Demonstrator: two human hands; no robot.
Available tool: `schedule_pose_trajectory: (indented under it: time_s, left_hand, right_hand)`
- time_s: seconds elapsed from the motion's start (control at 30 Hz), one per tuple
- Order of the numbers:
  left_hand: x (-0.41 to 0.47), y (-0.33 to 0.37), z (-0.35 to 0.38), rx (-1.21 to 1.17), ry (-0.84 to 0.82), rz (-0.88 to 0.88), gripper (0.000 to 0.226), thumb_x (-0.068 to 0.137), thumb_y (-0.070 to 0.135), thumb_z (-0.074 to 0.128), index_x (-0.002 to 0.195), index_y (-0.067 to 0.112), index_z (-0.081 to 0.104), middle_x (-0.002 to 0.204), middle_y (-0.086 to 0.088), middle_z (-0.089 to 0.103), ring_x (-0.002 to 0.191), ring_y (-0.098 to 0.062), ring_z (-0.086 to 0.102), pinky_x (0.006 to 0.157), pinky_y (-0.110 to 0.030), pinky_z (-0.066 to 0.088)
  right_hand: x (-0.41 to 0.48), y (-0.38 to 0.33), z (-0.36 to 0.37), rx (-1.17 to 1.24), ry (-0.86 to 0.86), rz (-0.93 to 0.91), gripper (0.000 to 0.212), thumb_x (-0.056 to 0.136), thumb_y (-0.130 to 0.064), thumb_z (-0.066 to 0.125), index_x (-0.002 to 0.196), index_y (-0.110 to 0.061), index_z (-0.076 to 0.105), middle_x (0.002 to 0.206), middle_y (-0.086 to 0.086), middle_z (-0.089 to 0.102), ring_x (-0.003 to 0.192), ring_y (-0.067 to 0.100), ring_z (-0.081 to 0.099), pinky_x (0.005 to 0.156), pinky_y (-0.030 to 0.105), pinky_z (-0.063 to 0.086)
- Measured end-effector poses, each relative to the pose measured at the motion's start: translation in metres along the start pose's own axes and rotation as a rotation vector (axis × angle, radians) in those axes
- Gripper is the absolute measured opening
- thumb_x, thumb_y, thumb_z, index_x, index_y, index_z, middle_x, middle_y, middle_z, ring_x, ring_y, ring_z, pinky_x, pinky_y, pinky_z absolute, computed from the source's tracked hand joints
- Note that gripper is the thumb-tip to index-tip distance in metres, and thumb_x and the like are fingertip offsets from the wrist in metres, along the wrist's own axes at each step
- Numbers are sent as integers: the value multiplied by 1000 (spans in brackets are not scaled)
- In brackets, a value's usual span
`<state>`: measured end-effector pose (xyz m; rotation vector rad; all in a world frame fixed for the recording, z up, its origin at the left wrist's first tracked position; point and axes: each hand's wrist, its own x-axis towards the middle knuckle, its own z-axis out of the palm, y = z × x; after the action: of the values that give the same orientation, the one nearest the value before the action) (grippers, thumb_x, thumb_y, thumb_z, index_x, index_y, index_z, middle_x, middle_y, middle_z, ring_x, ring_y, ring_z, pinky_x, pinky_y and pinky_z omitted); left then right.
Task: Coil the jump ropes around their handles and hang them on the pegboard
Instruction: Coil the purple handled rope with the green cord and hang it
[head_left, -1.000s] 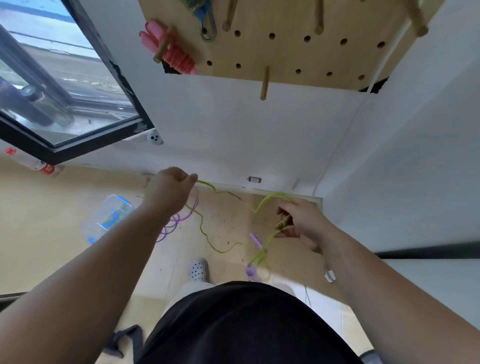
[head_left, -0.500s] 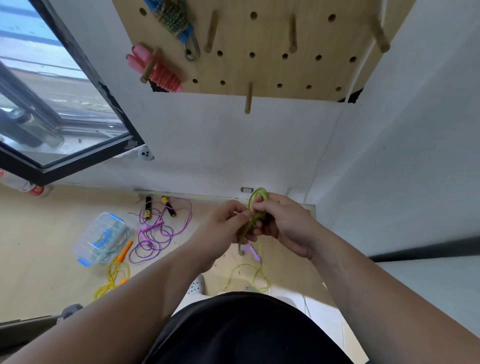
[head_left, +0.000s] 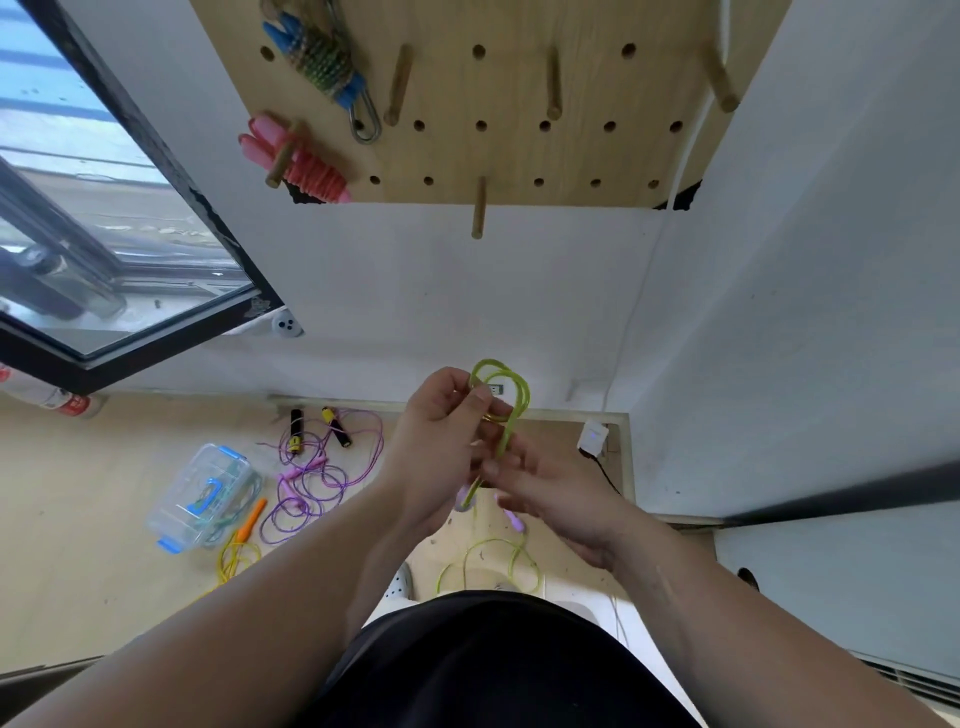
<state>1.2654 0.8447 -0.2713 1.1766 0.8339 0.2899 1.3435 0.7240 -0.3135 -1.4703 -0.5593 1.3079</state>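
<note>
My left hand (head_left: 441, 441) and my right hand (head_left: 545, 488) meet in front of my waist, both holding a green jump rope (head_left: 506, 395). The left fingers pinch a loop that stands up above them. My right hand grips the strands lower down; the rope's purple handles (head_left: 511, 519) hang just under it and a slack green loop (head_left: 488, 564) trails below. The wooden pegboard (head_left: 519, 93) hangs on the wall above, with a coiled pink rope (head_left: 298, 161) and a coiled blue rope (head_left: 322, 62) on its pegs.
On the floor to the left lie a tangled purple rope (head_left: 317, 478) with black-and-yellow handles (head_left: 335, 426), an orange-handled yellow rope (head_left: 241, 545) and a clear plastic box (head_left: 202, 493). Bare pegs (head_left: 479, 208) stick out of the board. An open window (head_left: 104, 249) fills the left; a wall corner stands right.
My hands, spread apart with the rope stretched between them a second ago, have come together. The green rope now stands in a double loop above my left fingers.
</note>
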Motion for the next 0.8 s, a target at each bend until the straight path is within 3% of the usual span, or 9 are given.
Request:
schedule_pose_trajectory:
  time_s: [0.03,0.1,0.2,0.33,0.43,0.5,0.57,0.67,0.8]
  left_hand:
    - [0,1,1,-3,13,8,10,105,7,49,98,5,54,84,-11,67,70,-29,68,63,-42,57]
    - [3,3,-2,43,47,42,11,105,2,45,100,6,54,83,-11,66,72,-31,72,69,-42,60]
    - [7,6,-10,137,126,63,18,104,-3,41,104,9,54,82,-15,68,76,-34,75,75,-42,63]
    - [2,11,-11,3,90,-9,14,103,-4,43,108,7,51,92,-23,67,81,-39,75,69,-36,61]
    - [-4,12,-1,-132,20,-36,15,103,-4,44,107,10,49,87,-18,68,83,-36,75,69,-39,62]
    - [-3,16,2,-161,9,-15,18,103,-6,43,104,10,48,80,-15,71,84,-36,76,71,-38,63]
    - [0,19,-1,-149,31,8,20,102,-8,41,101,11,46,79,-16,72,85,-38,76,73,-38,63]
    - [10,21,-17,120,113,43,19,103,-4,44,97,14,45,89,-19,73,81,-33,77,72,-39,63]
    - [19,15,-40,811,124,176,20,103,8,49,100,28,52,79,-5,74,72,-15,73,75,-46,63]
  right_hand:
    - [-3,-1,3,-105,-26,-8,20,102,-25,60,117,-16,69,110,-3,73,91,-4,65,85,19,47]
    - [-8,0,4,-191,39,10,28,107,-20,47,101,-10,72,94,3,76,80,2,64,81,21,44]
    - [-11,-1,-4,-150,126,38,27,108,-23,44,102,-13,69,95,9,75,100,22,69,95,33,50]
    - [-11,-10,-6,-312,94,-31,34,97,-35,63,131,-35,59,127,-12,59,114,-10,52,94,11,41]
    - [-7,-14,1,-592,96,-87,20,97,-38,64,116,-33,65,119,-9,61,86,-28,47,74,-3,32]
    - [-5,-6,2,-723,70,-74,20,102,-37,57,106,-23,70,109,-7,65,84,-22,49,74,3,34]
    - [-7,3,-1,-680,61,20,30,106,-39,46,105,-19,68,98,-7,71,79,-4,56,73,22,44]
    - [-13,12,-19,-644,162,81,32,108,-43,38,93,-26,61,72,-6,70,74,16,64,80,36,52]
    - [-24,2,-34,-717,215,-2,30,102,-52,37,83,-32,50,58,-16,56,57,6,51,66,39,50]
